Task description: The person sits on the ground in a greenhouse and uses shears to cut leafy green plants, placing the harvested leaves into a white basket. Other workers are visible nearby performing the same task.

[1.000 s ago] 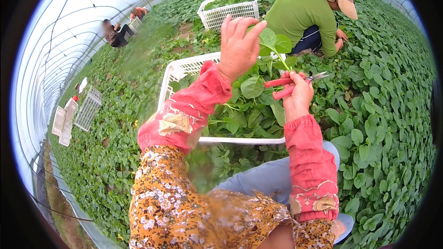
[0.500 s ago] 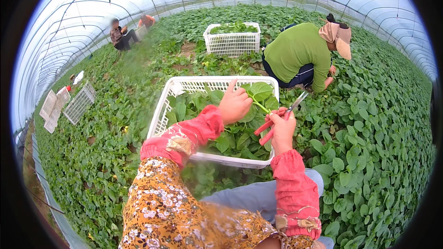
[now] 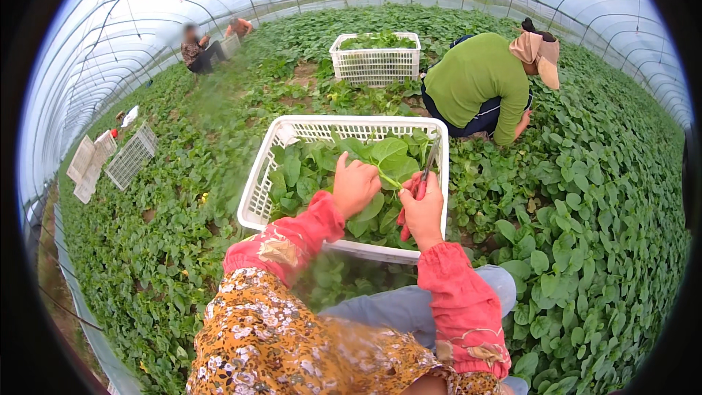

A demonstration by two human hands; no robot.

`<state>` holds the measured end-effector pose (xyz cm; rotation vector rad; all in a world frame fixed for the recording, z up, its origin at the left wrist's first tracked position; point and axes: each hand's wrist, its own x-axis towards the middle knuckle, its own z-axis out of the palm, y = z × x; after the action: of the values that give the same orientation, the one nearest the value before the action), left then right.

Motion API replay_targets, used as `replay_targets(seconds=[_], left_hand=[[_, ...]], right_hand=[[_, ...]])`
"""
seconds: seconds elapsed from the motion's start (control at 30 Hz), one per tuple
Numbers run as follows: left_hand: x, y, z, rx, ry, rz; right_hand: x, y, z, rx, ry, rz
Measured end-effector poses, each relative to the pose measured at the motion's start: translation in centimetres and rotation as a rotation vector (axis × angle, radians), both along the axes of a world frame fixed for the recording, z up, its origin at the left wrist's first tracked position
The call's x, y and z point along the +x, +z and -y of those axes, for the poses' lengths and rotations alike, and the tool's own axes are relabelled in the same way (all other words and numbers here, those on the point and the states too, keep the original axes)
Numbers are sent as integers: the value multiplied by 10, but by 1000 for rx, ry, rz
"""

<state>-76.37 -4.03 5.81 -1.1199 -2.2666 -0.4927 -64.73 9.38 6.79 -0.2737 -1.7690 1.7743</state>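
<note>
Over a white plastic crate [image 3: 257,175] of picked green leaves, my two hands are close together. Between them runs a leafy green shoot [image 3: 389,180] with broad leaves. My left hand [image 3: 356,187] has its fingers curled at the shoot, the index finger sticking out. In my right hand [image 3: 424,212] is a pair of red-handled snips [image 3: 422,189], the blades pointing up and away over the crate's right side. The thumb of that hand is at the lower end of the shoot's stem. Whether the blades are parted is hard to make out.
A co-worker in a green top [image 3: 475,80] crouches ahead on the right, beside dense leafy plants [image 3: 578,249]. Farther off stands another white crate [image 3: 376,66] of greens. Tipped crates [image 3: 133,155] lie at the left; two people [image 3: 199,55] sit at the far left.
Both hands have come lower and slightly left, the shoot with them. The snips have turned more upright, with their blades now over the crate.
</note>
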Motion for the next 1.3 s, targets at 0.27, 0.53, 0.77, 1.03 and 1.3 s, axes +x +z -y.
replay_targets(seconds=[0.27, 0.53, 0.77, 1.03, 1.3], left_hand=[[-67, -21, 69, -75, 474, -5], [-17, 54, 13, 53, -233, -169], [-19, 41, -4, -55, -366, -93], [-51, 10, 22, -87, 195, -48], [-41, 26, 29, 247, -247, 379]], right_hand=[[10, 17, -25, -255, -47, -187], [21, 25, -44, -390, 19, -184], [25, 24, -47, -495, 117, -226], [30, 40, -19, -163, 55, -270], [22, 30, -46, -854, 83, -307]])
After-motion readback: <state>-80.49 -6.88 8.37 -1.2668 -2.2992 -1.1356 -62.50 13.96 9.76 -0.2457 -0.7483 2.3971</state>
